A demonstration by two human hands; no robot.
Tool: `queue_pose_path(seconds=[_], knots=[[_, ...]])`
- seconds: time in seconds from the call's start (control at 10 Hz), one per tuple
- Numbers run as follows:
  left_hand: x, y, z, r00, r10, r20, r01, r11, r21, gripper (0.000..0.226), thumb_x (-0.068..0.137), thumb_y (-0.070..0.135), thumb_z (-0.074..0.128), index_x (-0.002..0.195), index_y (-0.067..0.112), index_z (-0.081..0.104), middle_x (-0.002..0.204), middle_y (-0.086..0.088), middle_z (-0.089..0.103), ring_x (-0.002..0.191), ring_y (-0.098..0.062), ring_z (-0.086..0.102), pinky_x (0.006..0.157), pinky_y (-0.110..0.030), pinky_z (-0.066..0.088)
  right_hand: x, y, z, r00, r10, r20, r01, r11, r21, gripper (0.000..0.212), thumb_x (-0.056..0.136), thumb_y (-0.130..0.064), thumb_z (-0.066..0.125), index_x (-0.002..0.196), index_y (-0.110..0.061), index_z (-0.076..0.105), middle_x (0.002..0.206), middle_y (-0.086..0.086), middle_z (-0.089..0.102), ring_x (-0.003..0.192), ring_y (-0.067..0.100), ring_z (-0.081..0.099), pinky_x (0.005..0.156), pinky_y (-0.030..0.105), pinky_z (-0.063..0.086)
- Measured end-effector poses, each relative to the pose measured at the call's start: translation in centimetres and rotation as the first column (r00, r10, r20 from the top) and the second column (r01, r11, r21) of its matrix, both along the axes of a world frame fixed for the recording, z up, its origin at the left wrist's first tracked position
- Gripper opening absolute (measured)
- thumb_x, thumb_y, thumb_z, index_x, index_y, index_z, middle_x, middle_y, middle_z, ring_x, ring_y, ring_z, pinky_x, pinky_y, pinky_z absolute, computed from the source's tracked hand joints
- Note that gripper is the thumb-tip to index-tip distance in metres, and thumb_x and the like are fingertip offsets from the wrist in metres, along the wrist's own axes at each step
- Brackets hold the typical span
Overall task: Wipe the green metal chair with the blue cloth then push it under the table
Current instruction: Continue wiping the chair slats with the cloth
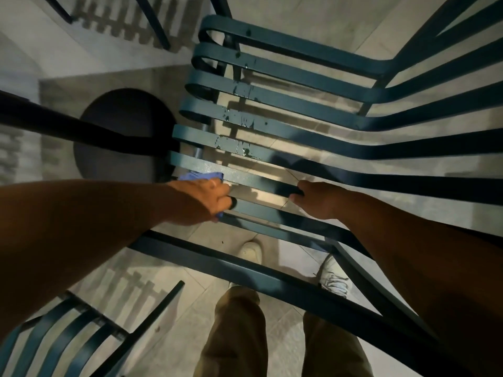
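You look straight down on the green metal chair [272, 131], its flat slats running from the curled front edge at the upper left across the seat and bending up toward the right. Several middle slats carry dark wet patches and streaks.

Your left hand [201, 198] is curled around the blue cloth [202, 176] and presses it onto a near slat close to that slat's left end; a bit of cloth shows above your knuckles and a small corner pokes out below your hand. Your right hand [317, 198] is clamped on the next part of the same group of near slats, fingers [296, 194] hooked over the edge of a slat. The two hands sit apart, with bare slat between them.

Beneath the slats the tiled floor [313, 28] shows, striped with the chair's shadows. Your white shoes [333, 278] and khaki trousers [236, 336] stand just behind the chair's frame bar [245, 270].

To the left, a dark round table base [119, 137] rests on the floor, with a dark bar crossing over it from the left edge; I cannot tell whether that bar belongs to the surface. Part of another slatted green chair [68, 336] shows at the lower left.
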State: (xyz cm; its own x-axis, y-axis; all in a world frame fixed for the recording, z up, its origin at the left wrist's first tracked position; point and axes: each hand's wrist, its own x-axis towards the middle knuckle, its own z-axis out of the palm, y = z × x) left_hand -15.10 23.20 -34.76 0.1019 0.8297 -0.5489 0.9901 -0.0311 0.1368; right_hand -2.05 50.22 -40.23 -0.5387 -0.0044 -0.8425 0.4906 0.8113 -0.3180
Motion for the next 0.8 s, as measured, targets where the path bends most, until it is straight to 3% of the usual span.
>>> queue_pose_path(seconds=[0.1, 0.2, 0.3, 0.5, 0.6, 0.7, 0.8], knots=[[1.2, 0.6, -0.9, 0.996, 0.007, 0.087, -0.002, 0.998, -0.066, 0.042, 0.101, 0.036, 0.057, 0.133, 0.009, 0.052, 0.125, -0.014, 0.057, 0.114, -0.028, 0.056, 0.101, -0.044, 0.051, 0.0, 0.0, 0.0, 1.0, 0.006, 0.006, -0.006, 1.0, 0.005, 0.044, 0.106, -0.044, 0.037, 0.129, -0.009, 0.05, 0.121, 0.017, 0.06, 0.111, 0.037, 0.057, 0.082, 0.041, 0.04], [1.6, 1.8, -1.3, 0.992, 0.064, 0.113, -0.057, 0.996, -0.062, 0.043, 0.103, 0.039, 0.051, 0.137, 0.012, 0.048, 0.128, -0.012, 0.053, 0.116, -0.027, 0.052, 0.102, -0.042, 0.048, -0.3, 0.0, 0.1, 1.0, 0.001, 0.021, -0.001, 1.0, -0.004, 0.044, 0.106, -0.043, 0.038, 0.129, -0.008, 0.05, 0.121, 0.019, 0.06, 0.111, 0.038, 0.057, 0.084, 0.042, 0.041], [1.5, 1.5, -1.0, 0.993, 0.035, 0.112, -0.039, 0.999, 0.034, 0.039, 0.101, 0.037, 0.057, 0.129, 0.01, 0.052, 0.122, -0.014, 0.057, 0.109, -0.029, 0.056, 0.098, -0.042, 0.052, -0.4, 0.2, 0.2, 0.999, 0.015, 0.041, -0.015, 1.0, 0.001, 0.044, 0.105, -0.043, 0.038, 0.128, -0.008, 0.052, 0.121, 0.018, 0.06, 0.111, 0.037, 0.057, 0.083, 0.041, 0.041], [-1.6, -1.8, -1.4, 0.988, 0.14, -0.073, -0.132, 0.986, 0.097, 0.029, 0.094, 0.032, 0.065, 0.109, 0.008, 0.06, 0.102, -0.017, 0.066, 0.09, -0.031, 0.067, 0.086, -0.043, 0.057, -0.2, 0.4, 0.5, 1.0, 0.02, -0.006, -0.02, 1.0, 0.007, 0.044, 0.105, -0.046, 0.038, 0.125, -0.011, 0.053, 0.11, 0.013, 0.06, 0.107, 0.035, 0.058, 0.08, 0.04, 0.04], [-0.1, -0.3, -1.7, 0.951, 0.306, -0.036, -0.301, 0.948, 0.105, 0.031, 0.098, 0.039, 0.055, 0.112, 0.012, 0.059, 0.107, -0.012, 0.064, 0.094, -0.027, 0.063, 0.091, -0.04, 0.052, -0.1, 0.4, 0.4, 1.0, 0.026, -0.006, -0.026, 1.0, 0.008, 0.044, 0.105, -0.046, 0.039, 0.127, -0.011, 0.053, 0.119, 0.015, 0.061, 0.109, 0.035, 0.058, 0.079, 0.039, 0.039], [3.1, 4.1, -2.0, 0.943, 0.321, 0.087, -0.323, 0.946, 0.011, 0.031, 0.101, 0.041, 0.052, 0.121, 0.018, 0.057, 0.118, -0.007, 0.059, 0.107, -0.023, 0.058, 0.099, -0.035, 0.044, -0.2, 0.4, 0.2, 1.0, 0.021, -0.007, -0.021, 1.0, 0.004, 0.044, 0.104, -0.046, 0.041, 0.126, -0.01, 0.054, 0.119, 0.014, 0.062, 0.11, 0.034, 0.058, 0.08, 0.038, 0.039], [6.4, 8.6, -2.3, 0.956, 0.258, 0.141, -0.266, 0.963, 0.045, 0.025, 0.103, 0.035, 0.052, 0.118, 0.018, 0.061, 0.112, -0.004, 0.06, 0.102, -0.02, 0.057, 0.089, -0.033, 0.048, -0.5, 0.6, 0.2, 1.0, 0.02, 0.007, -0.02, 1.0, -0.003, 0.039, 0.104, -0.04, 0.045, 0.125, -0.009, 0.057, 0.121, 0.015, 0.062, 0.111, 0.035, 0.059, 0.082, 0.039, 0.042]])
